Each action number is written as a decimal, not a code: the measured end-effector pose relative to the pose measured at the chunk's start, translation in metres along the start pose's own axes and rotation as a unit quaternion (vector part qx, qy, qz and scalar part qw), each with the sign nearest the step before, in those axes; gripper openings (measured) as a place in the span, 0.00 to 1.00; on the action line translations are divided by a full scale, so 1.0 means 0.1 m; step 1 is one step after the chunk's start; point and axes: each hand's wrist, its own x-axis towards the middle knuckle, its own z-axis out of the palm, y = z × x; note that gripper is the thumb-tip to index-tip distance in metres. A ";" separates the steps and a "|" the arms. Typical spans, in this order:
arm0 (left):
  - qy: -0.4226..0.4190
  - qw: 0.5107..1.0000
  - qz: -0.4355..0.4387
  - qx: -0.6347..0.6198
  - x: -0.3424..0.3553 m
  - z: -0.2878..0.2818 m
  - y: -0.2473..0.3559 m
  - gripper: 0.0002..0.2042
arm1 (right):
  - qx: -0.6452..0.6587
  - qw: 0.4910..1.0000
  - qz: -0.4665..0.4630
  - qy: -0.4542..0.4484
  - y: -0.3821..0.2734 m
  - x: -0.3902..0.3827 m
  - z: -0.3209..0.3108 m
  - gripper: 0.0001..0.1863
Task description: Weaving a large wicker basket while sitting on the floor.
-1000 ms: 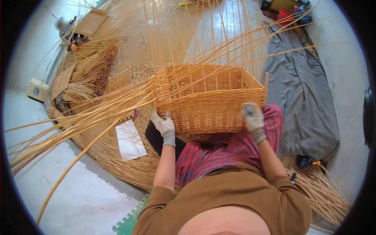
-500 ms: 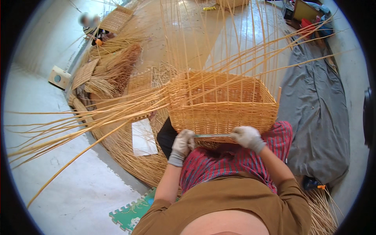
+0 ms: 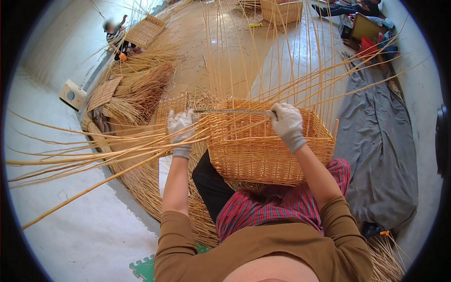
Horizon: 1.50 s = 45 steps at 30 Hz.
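A rectangular woven wicker basket rests on my lap, its opening facing away from me. Long loose willow stakes stick out of it to the left and upward. Both hands wear light grey gloves. My right hand grips the right end of a thin straight rod that lies across the basket's top rim. My left hand is at the basket's left corner, among the stakes, with its fingers on the rod's left end.
A round woven mat lies under me, with a white sheet on it. A grey cloth covers the floor on the right. Straw bundles lie at the back left, near another person. Another basket stands far back.
My hands left the basket's sides, took a thin rod at its near wall, then rose to the top rim, where the rod now spans the basket.
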 end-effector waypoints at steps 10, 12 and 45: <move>-0.015 0.999 -0.031 -0.005 -0.24 0.12 -0.22 0.08 | -0.041 0.985 0.036 -0.161 0.08 -0.91 0.14 0.12; -0.025 0.999 -0.033 0.002 -0.21 0.10 -0.18 0.07 | -0.038 0.985 0.065 -0.157 0.05 -1.04 0.17 0.12; -0.114 0.993 0.012 -0.026 -0.20 0.16 -0.10 0.16 | -0.100 0.909 0.050 -0.402 0.06 0.64 0.07 0.20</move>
